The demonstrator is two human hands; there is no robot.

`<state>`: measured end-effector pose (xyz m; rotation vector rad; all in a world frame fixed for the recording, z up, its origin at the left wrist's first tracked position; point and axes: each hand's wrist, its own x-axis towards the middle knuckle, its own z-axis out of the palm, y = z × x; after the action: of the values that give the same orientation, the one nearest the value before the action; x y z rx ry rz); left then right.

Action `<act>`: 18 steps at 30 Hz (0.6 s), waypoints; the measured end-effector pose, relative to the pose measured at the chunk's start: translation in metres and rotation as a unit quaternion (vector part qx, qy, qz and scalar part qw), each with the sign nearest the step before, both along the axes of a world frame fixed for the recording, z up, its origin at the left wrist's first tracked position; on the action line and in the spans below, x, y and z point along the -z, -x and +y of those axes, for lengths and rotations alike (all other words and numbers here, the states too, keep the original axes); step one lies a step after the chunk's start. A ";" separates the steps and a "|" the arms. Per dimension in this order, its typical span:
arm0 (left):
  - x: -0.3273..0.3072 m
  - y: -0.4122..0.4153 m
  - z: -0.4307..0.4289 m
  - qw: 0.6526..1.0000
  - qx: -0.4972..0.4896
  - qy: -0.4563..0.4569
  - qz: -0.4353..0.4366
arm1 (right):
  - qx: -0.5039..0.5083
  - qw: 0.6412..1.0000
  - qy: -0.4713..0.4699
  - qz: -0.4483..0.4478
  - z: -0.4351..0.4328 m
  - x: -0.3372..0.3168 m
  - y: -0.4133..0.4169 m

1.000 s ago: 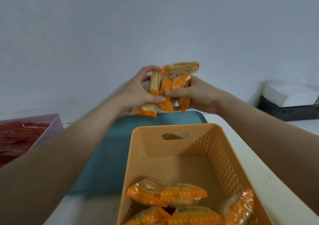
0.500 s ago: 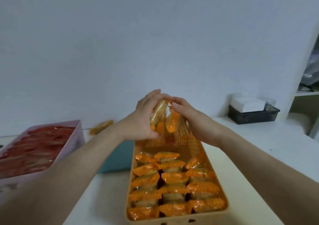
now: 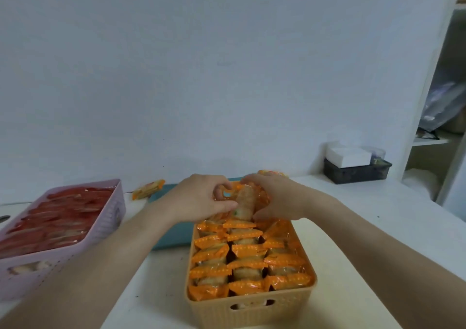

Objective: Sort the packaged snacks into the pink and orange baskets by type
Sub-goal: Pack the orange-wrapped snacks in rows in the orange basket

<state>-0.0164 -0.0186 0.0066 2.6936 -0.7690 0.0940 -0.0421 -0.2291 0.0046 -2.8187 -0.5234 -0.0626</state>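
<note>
An orange basket [image 3: 252,308] stands in front of me, packed with rows of orange-wrapped snacks [image 3: 248,250]. Over its far end, my left hand [image 3: 199,199] and my right hand [image 3: 277,197] together hold a bundle of orange-wrapped snacks [image 3: 243,202], pressed down among the packed ones. A pink basket [image 3: 111,217] full of red-wrapped snacks [image 3: 55,215] sits at the left. One loose orange snack [image 3: 148,189] lies on the table behind the pink basket, and another orange snack [image 3: 271,173] shows behind my right hand.
A teal tray [image 3: 174,235] lies under and behind my left forearm, between the two baskets. A dark box [image 3: 355,172] with a white carton on it stands at the back right. A white shelf unit [image 3: 438,127] rises at the far right.
Both hands have come down with the bundle of orange snacks, from above the basket into its far end. My view has pulled back and shows the full basket.
</note>
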 end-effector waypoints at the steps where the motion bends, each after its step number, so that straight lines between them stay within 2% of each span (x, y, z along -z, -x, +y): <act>1: 0.000 0.001 -0.004 1.000 0.006 -0.019 0.009 | 0.004 1.000 -0.016 -0.009 0.001 0.000 0.001; 4: 0.000 0.000 -0.017 0.998 0.002 -0.053 0.029 | 0.025 0.994 -0.013 -0.106 0.005 0.005 0.003; 6: 0.000 -0.004 -0.025 0.998 -0.006 -0.042 0.055 | 0.026 0.991 0.005 -0.130 0.006 0.008 0.004; 10: 0.001 -0.009 -0.032 0.990 -0.010 0.060 0.126 | -0.015 0.999 0.021 -0.020 0.001 0.001 0.010; 13: -0.004 -0.006 -0.029 0.993 -0.009 0.095 0.070 | -0.031 0.993 0.107 0.026 -0.002 -0.012 0.017; 18: -0.014 -0.005 -0.011 0.996 -0.025 0.081 -0.034 | -0.044 0.989 0.131 0.047 0.002 -0.009 0.011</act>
<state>-0.0113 -0.0292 0.0210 2.5657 -0.6832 0.2496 -0.0529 -0.2270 0.0132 -3.0277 -0.6791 0.1667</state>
